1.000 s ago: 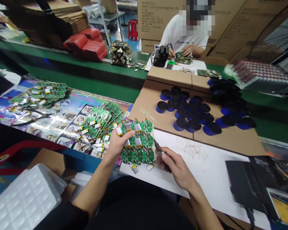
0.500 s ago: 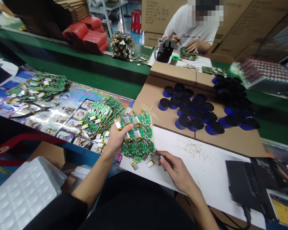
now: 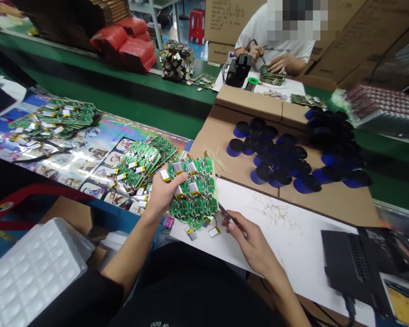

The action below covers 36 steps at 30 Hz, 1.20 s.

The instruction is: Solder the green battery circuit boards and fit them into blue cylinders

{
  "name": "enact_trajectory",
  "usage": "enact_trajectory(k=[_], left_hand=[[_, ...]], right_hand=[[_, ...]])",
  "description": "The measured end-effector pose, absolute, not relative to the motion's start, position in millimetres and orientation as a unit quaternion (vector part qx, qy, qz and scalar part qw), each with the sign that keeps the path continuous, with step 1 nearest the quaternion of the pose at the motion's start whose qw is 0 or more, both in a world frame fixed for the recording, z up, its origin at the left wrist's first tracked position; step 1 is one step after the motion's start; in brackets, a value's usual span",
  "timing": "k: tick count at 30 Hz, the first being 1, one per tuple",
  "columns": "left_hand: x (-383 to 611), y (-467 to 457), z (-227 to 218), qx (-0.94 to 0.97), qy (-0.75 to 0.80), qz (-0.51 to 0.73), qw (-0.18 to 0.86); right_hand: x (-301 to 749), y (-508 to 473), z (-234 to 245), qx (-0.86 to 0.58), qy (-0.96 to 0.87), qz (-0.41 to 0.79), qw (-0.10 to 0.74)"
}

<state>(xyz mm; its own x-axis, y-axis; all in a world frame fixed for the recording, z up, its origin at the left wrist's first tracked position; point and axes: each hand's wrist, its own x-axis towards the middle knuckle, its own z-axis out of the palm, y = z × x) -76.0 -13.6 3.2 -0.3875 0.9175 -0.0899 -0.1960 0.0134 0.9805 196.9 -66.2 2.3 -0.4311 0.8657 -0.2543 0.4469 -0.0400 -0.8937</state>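
Note:
My left hand point(image 3: 162, 193) is closed around the left edge of a green circuit board panel point(image 3: 197, 202), its thumb lying on top. Small silver battery pouches point(image 3: 192, 168) with yellow ends and thin wires sit on the panel, and two hang past its near edge. In my right hand point(image 3: 247, 236), fingers pinch a slim dark metal tool point(image 3: 224, 212), whose exact kind I cannot make out. Its tip is at the panel's right edge; whether it touches is unclear. Left of the panel lies a stack of similar boards point(image 3: 139, 163) with battery pouches.
Pliers point(image 3: 44, 152) lie near another board pile point(image 3: 64, 116). Blue-black round parts point(image 3: 276, 156) cover a cardboard sheet point(image 3: 211, 131). Wire scraps point(image 3: 272, 211) lie on the white work surface point(image 3: 259, 250), near a black device point(image 3: 344, 259). Across the bench, a person in white handles boards.
The tool's tip has moved slightly up along the panel's right edge, and more of the tool shows. The panel has shifted slightly left in my left hand.

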Motion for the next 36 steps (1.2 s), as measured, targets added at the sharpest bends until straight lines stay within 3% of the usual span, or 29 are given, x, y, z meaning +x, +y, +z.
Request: enact_trajectory(k=[10,18,21,24,28,32,36], left_hand=[[-78,-15,-3,0.336,0.562,0.614,0.441],[-73,-14,0,0.264,0.554,0.613,0.498],[-81,-16,-1,0.235,0.545,0.625,0.507],[-98,-21,-3,0.234,0.558,0.636,0.479],[-121,-29,-9,0.307,0.603,0.579,0.454],[-122,-31,-17,0.431,0.619,0.490,0.437],[-109,-27,-19,0.474,0.634,0.470,0.390]], right_hand=[[198,-67,4,-0.491,-0.660,0.532,0.200],[179,-78,-15,-0.321,-0.393,0.816,0.276],[178,-73,-16,-0.293,-0.368,0.834,0.289],[187,-51,-6,-0.367,-0.466,0.758,0.271],[192,-7,18,-0.500,-0.652,0.533,0.202],[176,28,39,-0.569,-0.757,0.309,0.086],[159,41,53,-0.599,-0.776,0.197,-0.004]])
